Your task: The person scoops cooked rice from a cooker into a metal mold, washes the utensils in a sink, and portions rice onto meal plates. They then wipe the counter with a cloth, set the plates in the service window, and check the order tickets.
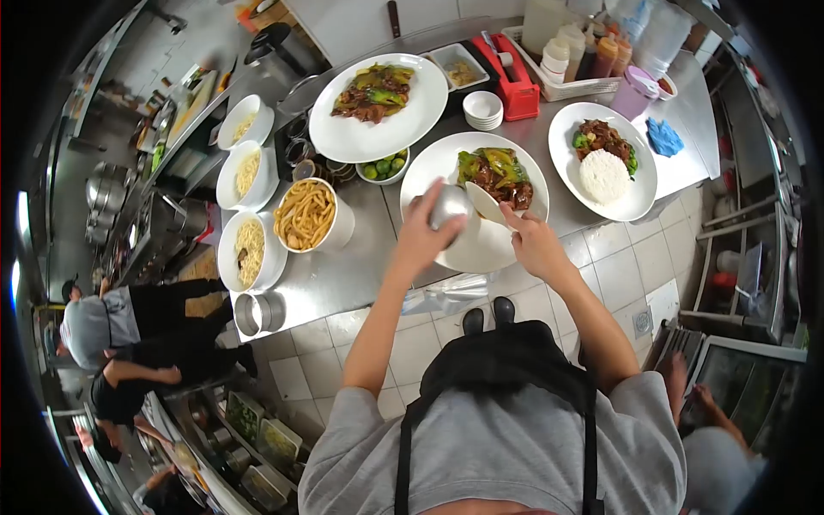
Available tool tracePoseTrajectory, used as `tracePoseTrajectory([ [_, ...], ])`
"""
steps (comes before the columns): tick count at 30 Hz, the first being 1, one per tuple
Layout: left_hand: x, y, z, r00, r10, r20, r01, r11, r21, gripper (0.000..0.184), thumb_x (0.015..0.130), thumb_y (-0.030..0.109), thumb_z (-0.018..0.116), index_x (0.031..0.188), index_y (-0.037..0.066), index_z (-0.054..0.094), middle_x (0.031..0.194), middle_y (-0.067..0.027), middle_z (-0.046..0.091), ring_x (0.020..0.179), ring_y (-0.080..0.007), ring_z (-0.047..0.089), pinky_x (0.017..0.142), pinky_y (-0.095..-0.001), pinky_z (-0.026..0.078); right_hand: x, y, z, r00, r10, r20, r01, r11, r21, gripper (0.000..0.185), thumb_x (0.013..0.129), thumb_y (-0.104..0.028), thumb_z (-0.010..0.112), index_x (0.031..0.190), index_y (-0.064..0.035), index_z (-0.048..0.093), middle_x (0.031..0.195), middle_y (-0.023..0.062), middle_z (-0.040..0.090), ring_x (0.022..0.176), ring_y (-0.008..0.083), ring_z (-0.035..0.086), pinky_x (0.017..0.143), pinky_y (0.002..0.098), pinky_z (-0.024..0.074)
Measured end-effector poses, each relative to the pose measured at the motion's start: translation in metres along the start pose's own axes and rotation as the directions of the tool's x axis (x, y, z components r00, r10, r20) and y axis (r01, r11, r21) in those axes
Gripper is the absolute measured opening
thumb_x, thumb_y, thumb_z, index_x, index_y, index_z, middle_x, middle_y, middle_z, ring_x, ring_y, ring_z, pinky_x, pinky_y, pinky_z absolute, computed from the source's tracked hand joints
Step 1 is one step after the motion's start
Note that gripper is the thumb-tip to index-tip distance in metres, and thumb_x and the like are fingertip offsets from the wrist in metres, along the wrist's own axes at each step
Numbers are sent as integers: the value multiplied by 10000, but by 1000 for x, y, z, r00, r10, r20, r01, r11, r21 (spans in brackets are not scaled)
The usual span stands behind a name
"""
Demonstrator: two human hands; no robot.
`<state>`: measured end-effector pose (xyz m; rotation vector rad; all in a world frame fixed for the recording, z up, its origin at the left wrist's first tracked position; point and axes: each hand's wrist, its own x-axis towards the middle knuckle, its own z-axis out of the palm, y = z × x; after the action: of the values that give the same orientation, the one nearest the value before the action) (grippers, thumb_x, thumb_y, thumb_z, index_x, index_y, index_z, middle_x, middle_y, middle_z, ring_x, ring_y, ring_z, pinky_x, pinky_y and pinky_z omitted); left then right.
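Over the left part of a white plate my left hand is wrapped round a round metal bowl. My right hand grips a white paddle-like utensil, its blade beside the bowl. Meat and green vegetables lie on the same plate. Farther back is a second white plate with a similar dish. At the right, a third plate holds white rice, meat and broccoli. What is inside the metal bowl is hidden.
White bowls of noodles and a tub of thick noodles stand at the left. Behind are small stacked bowls, a red holder and sauce bottles. Other people stand at left; another person is at lower right.
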<state>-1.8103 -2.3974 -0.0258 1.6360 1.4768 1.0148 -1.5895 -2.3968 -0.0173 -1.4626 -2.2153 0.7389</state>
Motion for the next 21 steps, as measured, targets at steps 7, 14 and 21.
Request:
tracePoseTrajectory([
  [7, -10, 13, 40, 986, 113, 121, -165, 699, 696, 679, 641, 378, 705, 1256, 344, 419, 1258, -224, 314, 1082, -428, 376, 843, -517, 374, -6, 1, 11, 995, 63, -82, -69, 995, -69, 534, 755, -21, 475, 1276, -111, 393, 900, 188, 539, 709, 379, 584, 606, 452, 483],
  [14, 1, 13, 32, 980, 112, 164, -195, 711, 676, 709, 606, 383, 723, 1251, 336, 432, 1217, -177, 357, 1082, -406, 390, 864, -506, 360, -1, 1, 8, 993, 73, -88, -80, 994, -77, 548, 750, -13, 480, 1281, -121, 393, 899, 173, 539, 743, 365, 576, 627, 443, 482],
  [21, 7, 35, 16, 960, 281, 13, -219, 718, 661, 804, 543, 384, 742, 1274, 275, 426, 1206, -162, 378, 1091, -355, 406, 885, -471, 350, -1, 7, 12, 993, 66, -101, -71, 996, -47, 562, 745, 0, 477, 1286, -123, 391, 880, 171, 539, 785, 363, 565, 655, 439, 471],
])
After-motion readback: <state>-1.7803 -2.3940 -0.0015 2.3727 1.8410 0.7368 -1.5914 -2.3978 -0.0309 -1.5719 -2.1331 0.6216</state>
